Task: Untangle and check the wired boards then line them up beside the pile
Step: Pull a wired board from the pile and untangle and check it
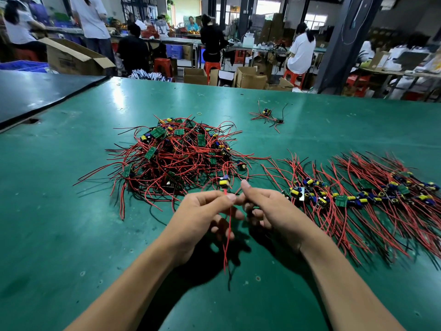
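A tangled pile of small green boards with red and black wires [176,154] lies on the green table [59,211]. One wired board [224,181] with yellow and blue parts hangs just above my hands, at the pile's near edge. My left hand [202,216] pinches its red wires, which trail down toward me. My right hand [267,211] pinches the same wires from the right, thumb raised. To the right, a row of laid-out boards [358,194] stretches across the table, wires fanned front and back.
A small separate clump of wired boards [267,115] lies farther back. A rubber band [199,113] sits behind the pile. A dark table [35,94] adjoins at the left. Beyond the table's far edge, people work among cardboard boxes and red stools.
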`<state>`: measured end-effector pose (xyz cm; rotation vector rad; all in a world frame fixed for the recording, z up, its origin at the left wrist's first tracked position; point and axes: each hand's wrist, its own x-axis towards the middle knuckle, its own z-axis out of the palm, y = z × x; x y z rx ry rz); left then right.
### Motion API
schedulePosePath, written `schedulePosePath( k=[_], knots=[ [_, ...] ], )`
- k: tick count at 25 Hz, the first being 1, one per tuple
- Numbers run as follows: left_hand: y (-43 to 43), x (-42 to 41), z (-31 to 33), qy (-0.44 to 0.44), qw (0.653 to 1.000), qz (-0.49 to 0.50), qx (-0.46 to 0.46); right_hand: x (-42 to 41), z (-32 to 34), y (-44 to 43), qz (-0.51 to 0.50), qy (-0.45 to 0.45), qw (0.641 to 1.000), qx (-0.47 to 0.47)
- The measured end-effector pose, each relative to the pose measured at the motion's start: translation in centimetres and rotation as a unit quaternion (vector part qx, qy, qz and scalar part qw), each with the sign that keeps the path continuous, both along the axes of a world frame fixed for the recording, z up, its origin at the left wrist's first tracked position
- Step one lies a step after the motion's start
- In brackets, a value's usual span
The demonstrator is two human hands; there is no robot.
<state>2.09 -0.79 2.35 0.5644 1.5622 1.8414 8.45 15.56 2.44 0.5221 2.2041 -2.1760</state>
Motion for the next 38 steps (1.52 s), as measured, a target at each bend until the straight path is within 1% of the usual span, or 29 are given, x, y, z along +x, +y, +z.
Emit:
schedulePosePath(
  k=[2, 4, 7, 11, 13, 17, 19, 21, 23, 25, 28, 30, 32, 34, 36, 38],
  knots=[
    [0.0, 0.7, 0.1, 0.005, 0.997, -0.081, -0.013, 0.2, -0.1, 0.2, 0.039, 0.013, 0.998, -0.051],
    [0.1, 1.0, 0.2, 0.004, 0.991, -0.133, -0.023, 0.4, 0.0, 0.6, 0.066, 0.040, 0.993, -0.095],
    [0.0, 0.8, 0.2, -0.004, 0.988, -0.150, -0.027, 0.6, 0.2, 1.2, 0.067, 0.093, 0.980, -0.160],
    [-0.1, 0.8, 0.1, -0.026, 0.985, -0.172, 0.000, 0.4, 0.2, 0.9, -0.005, 0.135, 0.974, -0.184],
    [-0.1, 0.8, 0.1, -0.038, 0.982, -0.182, 0.016, 0.3, 0.3, 0.6, -0.026, 0.151, 0.964, -0.219],
    [-0.3, 0.7, 0.0, -0.065, 0.972, -0.223, 0.028, 0.4, 0.6, 0.1, -0.005, 0.160, 0.948, -0.276],
    [-0.1, 0.8, 0.1, -0.092, 0.970, -0.223, 0.029, 0.7, 0.7, 0.1, 0.027, 0.148, 0.950, -0.276],
    [0.2, 1.0, 0.1, -0.108, 0.976, -0.188, 0.012, 1.0, 0.8, 0.1, 0.059, 0.132, 0.956, -0.254],
    [0.5, 0.9, 0.1, -0.103, 0.984, -0.145, -0.006, 1.2, 0.9, 0.1, 0.077, 0.111, 0.963, -0.234],
    [0.4, 0.9, 0.0, -0.112, 0.986, -0.119, 0.019, 1.1, 0.9, 0.1, 0.076, 0.096, 0.968, -0.221],
    [0.1, 0.8, 0.3, -0.136, 0.983, -0.114, 0.049, 0.7, 0.7, -0.1, 0.045, 0.102, 0.975, -0.193],
    [0.2, 0.9, 0.5, -0.146, 0.980, -0.125, 0.059, 0.3, 0.5, -0.2, 0.016, 0.120, 0.970, -0.211],
    [0.2, 0.9, 0.4, -0.155, 0.975, -0.142, 0.066, -0.2, 0.3, -0.1, -0.039, 0.150, 0.959, -0.236],
    [0.3, 1.1, 0.2, -0.157, 0.972, -0.159, 0.067, -0.4, 0.1, 0.4, -0.096, 0.180, 0.956, -0.212],
    [0.4, 1.2, 0.0, -0.135, 0.977, -0.156, 0.050, -0.4, -0.3, 0.8, -0.108, 0.197, 0.958, -0.179],
    [0.7, 1.2, -0.2, -0.111, 0.984, -0.138, 0.033, -0.4, -0.6, 1.1, -0.094, 0.206, 0.960, -0.165]
  ],
)
